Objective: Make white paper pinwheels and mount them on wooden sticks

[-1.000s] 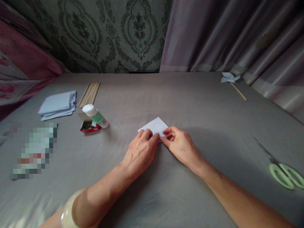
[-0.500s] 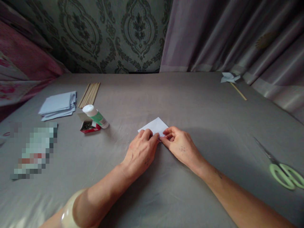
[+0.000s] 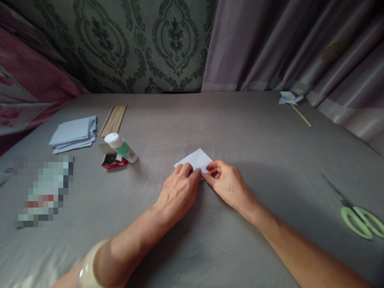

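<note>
A small sheet of white paper (image 3: 198, 159) lies on the grey cloth in front of me, one corner pointing away. My left hand (image 3: 179, 187) presses on its near left part with the fingers curled, covering that edge. From the right, my right hand (image 3: 229, 182) pinches the near right edge between thumb and fingers. The two hands almost meet at the near side of the paper, where the fingers hide it. Whether the paper is folded there I cannot make out.
To the left stand a glue bottle (image 3: 122, 148), a small red box of metal bits (image 3: 114, 162), wooden sticks (image 3: 113, 120), stacked paper (image 3: 73, 134) and a blurred packet (image 3: 45, 192). Green-handled scissors (image 3: 355, 216) lie right; a paper pinwheel (image 3: 290, 98) lies at the far right.
</note>
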The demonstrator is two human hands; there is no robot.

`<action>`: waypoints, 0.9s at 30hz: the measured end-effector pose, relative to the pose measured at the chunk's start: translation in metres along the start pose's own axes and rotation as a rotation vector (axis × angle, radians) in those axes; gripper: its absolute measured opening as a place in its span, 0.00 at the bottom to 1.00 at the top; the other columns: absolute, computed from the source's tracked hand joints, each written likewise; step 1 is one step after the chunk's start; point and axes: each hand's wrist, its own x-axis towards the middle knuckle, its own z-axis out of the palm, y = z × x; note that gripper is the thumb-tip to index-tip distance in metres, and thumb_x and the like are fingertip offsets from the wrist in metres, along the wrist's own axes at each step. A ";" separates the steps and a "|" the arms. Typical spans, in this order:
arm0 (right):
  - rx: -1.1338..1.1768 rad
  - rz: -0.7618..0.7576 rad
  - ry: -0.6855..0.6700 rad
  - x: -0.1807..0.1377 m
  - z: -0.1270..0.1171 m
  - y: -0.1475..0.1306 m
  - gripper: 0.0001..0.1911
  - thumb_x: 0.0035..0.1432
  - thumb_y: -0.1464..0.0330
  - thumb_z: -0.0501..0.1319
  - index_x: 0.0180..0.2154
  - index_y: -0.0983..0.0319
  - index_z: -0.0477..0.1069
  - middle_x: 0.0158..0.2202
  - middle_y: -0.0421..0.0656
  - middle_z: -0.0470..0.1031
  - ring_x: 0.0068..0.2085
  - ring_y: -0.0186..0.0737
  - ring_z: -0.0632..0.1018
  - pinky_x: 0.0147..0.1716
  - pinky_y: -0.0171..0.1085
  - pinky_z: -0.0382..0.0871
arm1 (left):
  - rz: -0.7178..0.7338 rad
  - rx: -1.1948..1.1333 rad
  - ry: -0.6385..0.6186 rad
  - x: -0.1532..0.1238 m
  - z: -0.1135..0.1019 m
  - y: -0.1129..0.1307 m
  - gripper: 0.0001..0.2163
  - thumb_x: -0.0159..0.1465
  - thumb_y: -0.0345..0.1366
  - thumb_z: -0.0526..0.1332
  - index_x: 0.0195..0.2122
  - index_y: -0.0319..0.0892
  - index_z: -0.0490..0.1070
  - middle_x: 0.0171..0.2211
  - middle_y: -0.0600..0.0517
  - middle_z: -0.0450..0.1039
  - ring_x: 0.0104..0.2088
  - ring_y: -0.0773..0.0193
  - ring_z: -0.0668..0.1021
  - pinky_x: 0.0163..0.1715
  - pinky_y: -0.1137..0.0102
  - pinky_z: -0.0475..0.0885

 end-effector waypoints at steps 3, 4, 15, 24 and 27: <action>0.003 -0.003 -0.001 0.000 0.001 0.001 0.08 0.53 0.67 0.64 0.36 0.61 0.72 0.30 0.44 0.79 0.30 0.40 0.79 0.29 0.34 0.70 | 0.004 0.011 -0.014 0.001 -0.001 0.001 0.13 0.69 0.34 0.46 0.42 0.41 0.70 0.39 0.46 0.67 0.40 0.60 0.70 0.42 0.66 0.70; 0.003 -0.005 -0.001 0.000 0.001 0.001 0.08 0.53 0.67 0.64 0.36 0.61 0.72 0.30 0.44 0.79 0.30 0.40 0.79 0.29 0.34 0.70 | 0.006 0.017 -0.017 0.001 -0.001 0.001 0.13 0.69 0.34 0.46 0.43 0.41 0.70 0.39 0.46 0.67 0.40 0.60 0.70 0.41 0.65 0.70; 0.109 -0.086 0.057 -0.001 -0.004 0.001 0.06 0.55 0.66 0.61 0.33 0.62 0.71 0.26 0.42 0.77 0.26 0.36 0.77 0.28 0.33 0.68 | 0.046 0.191 -0.001 0.001 -0.002 0.005 0.14 0.69 0.38 0.47 0.45 0.40 0.70 0.38 0.46 0.69 0.38 0.59 0.71 0.40 0.64 0.68; 0.058 -0.297 0.163 0.003 -0.008 0.005 0.09 0.57 0.71 0.54 0.35 0.63 0.73 0.32 0.43 0.76 0.30 0.36 0.75 0.34 0.34 0.67 | 0.073 0.244 0.081 -0.005 -0.003 0.007 0.14 0.69 0.36 0.48 0.44 0.42 0.72 0.36 0.46 0.72 0.37 0.59 0.73 0.38 0.64 0.66; -0.048 -0.491 0.148 0.005 -0.010 0.004 0.13 0.56 0.76 0.52 0.35 0.62 0.74 0.36 0.45 0.75 0.38 0.39 0.74 0.42 0.36 0.66 | 0.069 0.256 0.108 -0.010 -0.007 0.010 0.13 0.68 0.36 0.49 0.44 0.42 0.72 0.38 0.45 0.73 0.39 0.57 0.74 0.38 0.63 0.66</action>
